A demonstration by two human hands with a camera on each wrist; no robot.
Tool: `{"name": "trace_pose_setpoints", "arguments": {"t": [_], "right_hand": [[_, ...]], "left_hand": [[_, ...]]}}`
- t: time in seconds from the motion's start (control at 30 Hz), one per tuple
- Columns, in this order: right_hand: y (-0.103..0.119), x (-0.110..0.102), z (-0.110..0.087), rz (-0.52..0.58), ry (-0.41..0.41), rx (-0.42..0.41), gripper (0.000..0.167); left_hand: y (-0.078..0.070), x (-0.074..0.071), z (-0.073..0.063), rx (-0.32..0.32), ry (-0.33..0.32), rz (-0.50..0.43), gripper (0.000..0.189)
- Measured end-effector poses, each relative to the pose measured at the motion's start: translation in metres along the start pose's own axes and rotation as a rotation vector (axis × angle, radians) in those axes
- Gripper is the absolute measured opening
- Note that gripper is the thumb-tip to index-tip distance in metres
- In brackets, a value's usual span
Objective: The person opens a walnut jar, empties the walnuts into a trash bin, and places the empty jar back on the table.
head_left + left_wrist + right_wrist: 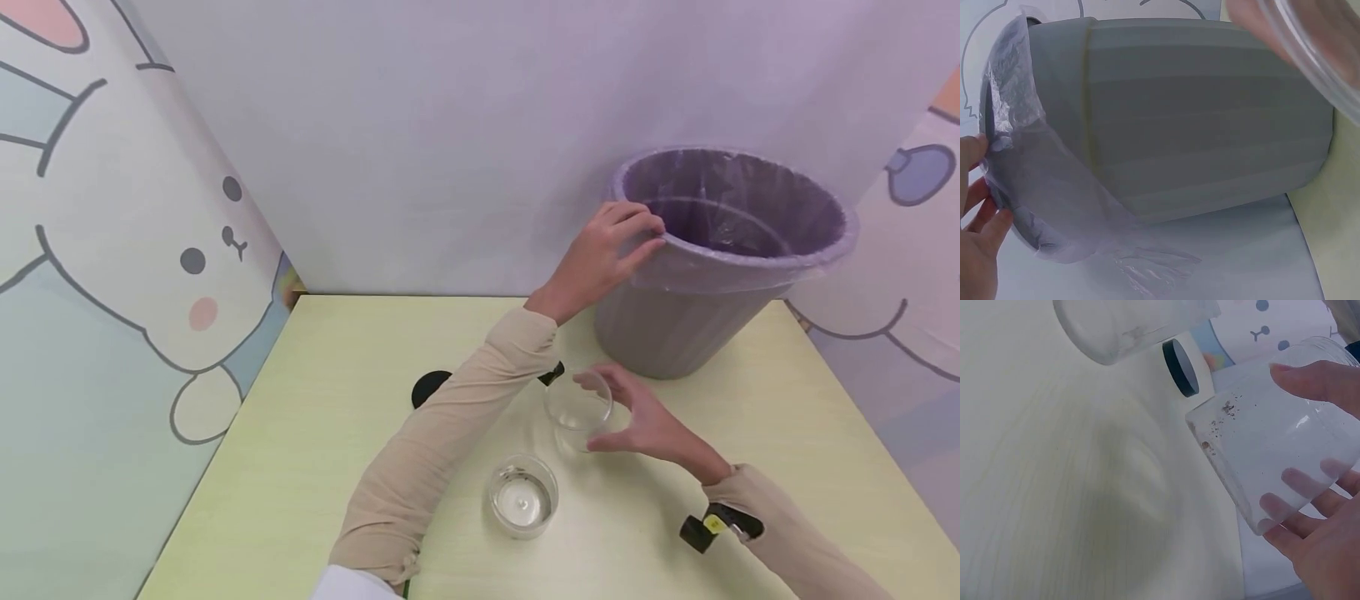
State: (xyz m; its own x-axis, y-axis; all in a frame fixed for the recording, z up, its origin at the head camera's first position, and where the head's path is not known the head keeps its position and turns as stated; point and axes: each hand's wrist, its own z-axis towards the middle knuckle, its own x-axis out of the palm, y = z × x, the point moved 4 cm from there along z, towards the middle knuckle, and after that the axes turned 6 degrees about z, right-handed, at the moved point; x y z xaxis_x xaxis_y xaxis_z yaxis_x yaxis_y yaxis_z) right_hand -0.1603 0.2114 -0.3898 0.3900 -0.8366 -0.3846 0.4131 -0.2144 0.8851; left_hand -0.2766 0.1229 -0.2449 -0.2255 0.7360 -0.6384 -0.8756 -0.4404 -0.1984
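Observation:
At the near rim of a grey trash can (667, 317) lined with a clear plastic bag (1054, 181), my left hand (611, 246) pinches the edge between thumb and fingers. My right hand (645, 421) holds a clear jar (577, 408) just in front of the can's base, thumb on one side and fingers round the other. In the right wrist view small brown specks cling inside this jar (1260, 437), close to its bottom, and it leans at a slant over the table. A second clear jar (522, 497) stands upright to its left and nearer to me.
A round black lid (430, 388) lies on the pale yellow table (300, 433), partly behind my left forearm. The trash can stands by the back wall at the right, tilted in the head view. Walls with cartoon animals (135, 208) close in both sides.

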Motion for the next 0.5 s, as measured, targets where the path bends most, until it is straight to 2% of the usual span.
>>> {"name": "trace_pose_setpoints", "arguments": {"t": [0.3, 0.5], "right_hand": [[-0.011, 0.019, 0.014, 0.077, -0.005, 0.033, 0.079], [-0.021, 0.029, 0.021, 0.111, -0.003, 0.022, 0.079]], "left_hand": [[0.000, 0.001, 0.000, 0.006, -0.006, -0.011, 0.016], [0.001, 0.004, 0.001, 0.006, -0.016, -0.020, 0.016]]}}
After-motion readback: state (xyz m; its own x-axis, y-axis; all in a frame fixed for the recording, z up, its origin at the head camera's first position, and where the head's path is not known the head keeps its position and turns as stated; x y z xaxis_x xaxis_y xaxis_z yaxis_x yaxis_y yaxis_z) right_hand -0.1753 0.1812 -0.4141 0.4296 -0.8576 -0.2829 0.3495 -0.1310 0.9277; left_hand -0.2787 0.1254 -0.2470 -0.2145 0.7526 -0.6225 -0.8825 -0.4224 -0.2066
